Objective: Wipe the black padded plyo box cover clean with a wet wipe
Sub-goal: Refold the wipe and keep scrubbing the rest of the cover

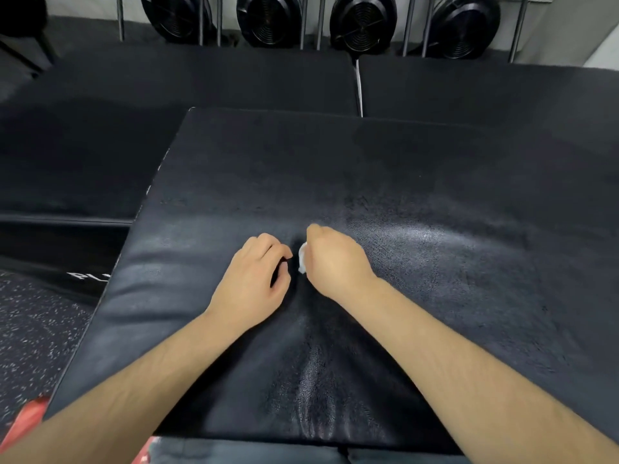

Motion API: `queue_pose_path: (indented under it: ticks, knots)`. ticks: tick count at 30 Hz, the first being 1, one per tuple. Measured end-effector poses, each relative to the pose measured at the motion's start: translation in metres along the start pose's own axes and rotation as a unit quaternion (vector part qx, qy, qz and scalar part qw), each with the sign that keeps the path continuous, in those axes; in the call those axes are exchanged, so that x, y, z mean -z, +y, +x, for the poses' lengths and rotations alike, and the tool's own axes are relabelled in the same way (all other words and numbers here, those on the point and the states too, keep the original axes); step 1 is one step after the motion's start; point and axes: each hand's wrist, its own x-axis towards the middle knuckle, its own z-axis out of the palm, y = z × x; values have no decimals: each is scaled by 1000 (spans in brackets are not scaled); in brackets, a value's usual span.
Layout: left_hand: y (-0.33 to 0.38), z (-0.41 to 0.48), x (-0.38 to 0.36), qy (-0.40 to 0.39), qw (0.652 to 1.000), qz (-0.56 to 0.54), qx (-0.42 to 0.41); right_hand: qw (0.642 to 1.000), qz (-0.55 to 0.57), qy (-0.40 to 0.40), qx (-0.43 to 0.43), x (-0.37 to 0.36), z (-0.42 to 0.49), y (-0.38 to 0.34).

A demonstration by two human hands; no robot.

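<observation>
The black padded cover (402, 182) fills the middle and right of the view, its top face flat and slanting away from the person, with a pale sheen across its middle and fine creases running from the hands to its near edge. Both bare forearms reach in over that near edge, and the two hands sit close together a little left of the cover's centre. The right hand (335, 259) lies knuckles up on the cover, its fingers curled under and bunched round a small white wipe (302, 259), which shows only as a crumpled tuft at the thumb side of the fist, touching the cover. The left hand (254, 276) rests on the cover just beside the wipe, apart from it by a narrow dark gap; its fingers are curled in and pressed together, the index tip close to the thumb, and nothing shows in its grasp. On the side face below the cover's left edge, white letters (88, 275) reading "PL" show, the rest cut off by the cover. Left of the cover lies a dark speckled floor (30, 329), and a red object (28, 416) peeks out by the cover's near left corner. Beyond the cover's far edge lie two flat black mats (201, 82), side by side, and behind them stands a row of round black fans (268, 18) between thin metal posts (303, 28).
</observation>
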Motion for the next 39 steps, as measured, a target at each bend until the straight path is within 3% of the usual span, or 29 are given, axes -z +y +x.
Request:
queue_pose_path:
  ticks: [5,10,15,20,24,30,35,39]
  knots:
    - [-2,0,1,-7,1000,-2,8,997,-32,7,65,-18,-10,-13]
    - [0,0,0,0,1000,-7,10,1000,7,10,-25,-1,7,10]
    - [-3,-1,0,1,1000,-8,8,1000,-16,-25,5,-5,-16,2]
    - [-2,-2,0,7,1000,-2,10,996,-13,26,-80,12,6,29]
    - [-2,-1,0,7,1000,-2,9,999,-39,-32,0,1,-14,12]
    - [-2,-1,-2,6,1000,0,10,997,-44,41,-41,8,20,8]
    - [-3,-1,-4,0,1000,4,23,999,-33,-11,16,-4,6,-3]
    - [-1,-1,-3,-14,999,30,23,997,-16,63,-27,2,31,8]
